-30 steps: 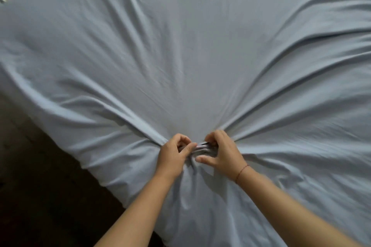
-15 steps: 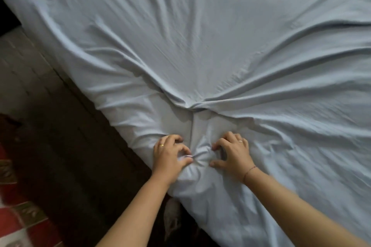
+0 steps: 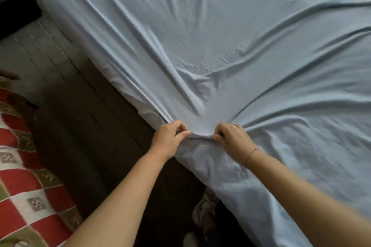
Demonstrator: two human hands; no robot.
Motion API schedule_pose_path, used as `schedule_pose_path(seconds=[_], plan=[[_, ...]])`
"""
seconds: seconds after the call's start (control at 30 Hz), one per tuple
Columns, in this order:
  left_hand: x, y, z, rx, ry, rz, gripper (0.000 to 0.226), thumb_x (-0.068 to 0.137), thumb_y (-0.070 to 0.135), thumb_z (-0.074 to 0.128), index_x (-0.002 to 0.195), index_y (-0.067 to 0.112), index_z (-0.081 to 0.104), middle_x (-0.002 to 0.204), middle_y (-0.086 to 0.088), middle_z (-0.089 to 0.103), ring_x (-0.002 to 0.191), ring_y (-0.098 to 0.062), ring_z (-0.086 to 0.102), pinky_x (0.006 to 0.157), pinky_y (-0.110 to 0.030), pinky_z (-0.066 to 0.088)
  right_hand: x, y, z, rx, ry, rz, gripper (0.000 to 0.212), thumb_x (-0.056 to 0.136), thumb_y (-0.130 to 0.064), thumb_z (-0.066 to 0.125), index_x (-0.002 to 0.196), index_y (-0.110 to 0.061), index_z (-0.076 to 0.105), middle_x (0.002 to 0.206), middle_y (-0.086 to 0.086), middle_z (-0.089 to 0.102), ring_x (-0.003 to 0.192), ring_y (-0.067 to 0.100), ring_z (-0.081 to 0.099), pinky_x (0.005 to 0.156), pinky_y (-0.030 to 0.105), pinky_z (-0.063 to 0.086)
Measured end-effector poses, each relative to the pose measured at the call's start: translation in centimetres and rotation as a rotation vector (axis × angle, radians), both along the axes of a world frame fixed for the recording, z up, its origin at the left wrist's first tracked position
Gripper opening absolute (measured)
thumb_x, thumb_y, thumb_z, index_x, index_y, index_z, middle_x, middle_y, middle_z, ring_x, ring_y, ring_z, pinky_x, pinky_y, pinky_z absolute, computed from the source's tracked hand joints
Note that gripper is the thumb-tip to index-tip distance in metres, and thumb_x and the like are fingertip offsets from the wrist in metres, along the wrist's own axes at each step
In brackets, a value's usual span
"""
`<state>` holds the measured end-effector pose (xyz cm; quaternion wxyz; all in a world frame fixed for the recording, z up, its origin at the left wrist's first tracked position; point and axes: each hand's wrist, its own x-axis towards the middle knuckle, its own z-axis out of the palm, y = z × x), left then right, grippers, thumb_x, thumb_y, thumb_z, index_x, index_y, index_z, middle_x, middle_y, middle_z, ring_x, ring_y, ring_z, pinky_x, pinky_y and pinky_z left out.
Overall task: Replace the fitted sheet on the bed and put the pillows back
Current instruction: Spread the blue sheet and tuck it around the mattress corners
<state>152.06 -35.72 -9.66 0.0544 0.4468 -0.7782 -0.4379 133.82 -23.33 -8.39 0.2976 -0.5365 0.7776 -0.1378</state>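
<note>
Sheet (image 3: 220, 36) update from us: it's spread pale blue over the whole top as far as we can see, with long wrinkles fanning out from the near corner where we've got it bunched. Our left hand (image 3: 170, 139) and right hand (image 3: 233, 139) are close together at that corner, each with its fingers curled in and thumb pinching a fold of cloth, and a short taut bit of it is stretched between them. We'd call the sheet part maybe halfway. It's laid out and covering the top, but this corner doesn't look hooked under yet. Along the left side a white strip, probably the mattress (image 3: 149, 113), peeks out below the hem, so that side likely needs tugging down too. The far corners are out of frame, so we can't tell about those. The wrinkles want smoothing after that. Pillows haven't been started at all, because none are anywhere in view. Head count: 1 sheet, 2 hands, 0 pillows, 1 ring (image 3: 234, 125) and 1 thin bracelet (image 3: 251, 153) on the right side, and 1 red-and-white quilt (image 3: 24, 176) off to the left by the floor (image 3: 50, 56). There's also 1 pale lump (image 3: 202, 210) down in the shadow below the corner, maybe a shoe, too dark to say.
</note>
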Motion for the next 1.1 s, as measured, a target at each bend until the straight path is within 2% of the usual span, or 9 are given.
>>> schedule_pose_path(seconds=[0.07,0.27,0.37,0.47,0.57,0.67,0.77,0.97,1.1], plan=[[0.6,0.2,0.2,0.023,-0.028,0.011,0.014,0.085,0.024,0.073,0.076,0.021,0.063,0.076,0.003,0.068,0.079,-0.016,0.065,0.074,-0.033,0.051,1.4,-0.4,0.5,0.012,-0.003,-0.037,0.016,0.096,-0.028,0.051,0.083,-0.02,0.045,0.082,0.001,0.057,0.088,0.029,0.057,0.07,0.031,0.031],[1.9,0.4,0.7,0.062,-0.04,0.032,0.01,0.085,0.022,0.073,0.083,0.014,0.066,0.071,0.008,0.062,0.067,-0.003,0.055,0.06,-0.012,0.04,3.7,-0.8,0.8,0.031,-0.014,-0.072,0.015,0.097,-0.032,0.05,0.086,-0.023,0.045,0.093,0.005,0.065,0.09,0.029,0.058,0.067,0.031,0.032],[1.8,0.7,0.3,0.095,-0.076,0.05,0.009,0.085,0.021,0.072,0.081,0.018,0.066,0.072,0.007,0.063,0.069,-0.005,0.057,0.061,-0.016,0.041,3.9,-0.3,0.2,0.067,0.003,-0.081,0.013,0.096,-0.032,0.051,0.088,-0.022,0.047,0.091,0.004,0.063,0.089,0.028,0.058,0.067,0.031,0.033],[2.4,1.6,-1.5,0.167,-0.265,-0.005,0.013,0.087,0.021,0.068,0.076,0.025,0.063,0.075,0.006,0.07,0.078,-0.014,0.065,0.069,-0.025,0.048,3.9,0.8,-1.1,0.113,-0.021,-0.089,0.012,0.093,-0.027,0.057,0.086,-0.02,0.051,0.088,0.002,0.061,0.092,0.027,0.059,0.069,0.03,0.034],[3.9,4.1,-3.0,0.228,-0.362,-0.056,0.009,0.086,0.034,0.07,0.085,0.027,0.064,0.083,0.007,0.07,0.084,-0.015,0.066,0.082,-0.036,0.054,4.3,2.5,-1.7,0.0,-0.081,-0.046,0.015,0.084,-0.026,0.07,0.085,-0.019,0.057,0.084,-0.006,0.053,0.087,0.021,0.055,0.074,0.028,0.038],[3.8,6.8,-2.0,0.178,-0.229,0.005,0.024,0.079,0.046,0.074,0.087,0.026,0.063,0.081,0.009,0.065,0.08,-0.012,0.062,0.077,-0.034,0.053,4.1,5.5,-1.3,-0.12,-0.108,-0.089,0.041,0.07,-0.036,0.082,0.1,-0.015,0.065,0.098,-0.003,0.057,0.094,0.017,0.054,0.084,0.03,0.044],[2.1,9.9,0.0,0.124,-0.118,-0.05,0.029,0.075,0.047,0.077,0.089,0.026,0.063,0.085,0.011,0.064,0.083,-0.01,0.06,0.08,-0.032,0.051,2.7,9.8,-0.4,-0.183,-0.033,-0.217,0.061,0.061,-0.052,0.081,0.109,-0.017,0.065,0.112,0.002,0.057,0.103,0.023,0.056,0.089,0.037,0.047],[-2.6,16.9,2.0,-0.02,-0.063,-0.281,0.044,0.073,0.049,0.077,0.107,0.024,0.064,0.11,0.008,0.059,0.108,-0.013,0.05,0.099,-0.032,0.038,0.0,19.2,2.0,0.013,0.088,-0.367,0.091,0.051,-0.08,0.052,0.12,-0.022,0.059,0.128,0.004,0.05,0.12,0.028,0.045,0.097,0.044,0.036],[-4.6,20.8,2.0,-0.11,-0.104,-0.373,0.056,0.074,0.052,0.074,0.122,0.029,0.057,0.127,0.012,0.049,0.125,-0.011,0.037,0.102,-0.028,0.023,-1.8,24.1,2.5,0.13,0.137,-0.388,0.105,0.047,-0.084,0.052,0.135,-0.027,0.047,0.14,0.003,0.04,0.131,0.027,0.037,0.105,0.047,0.028]])
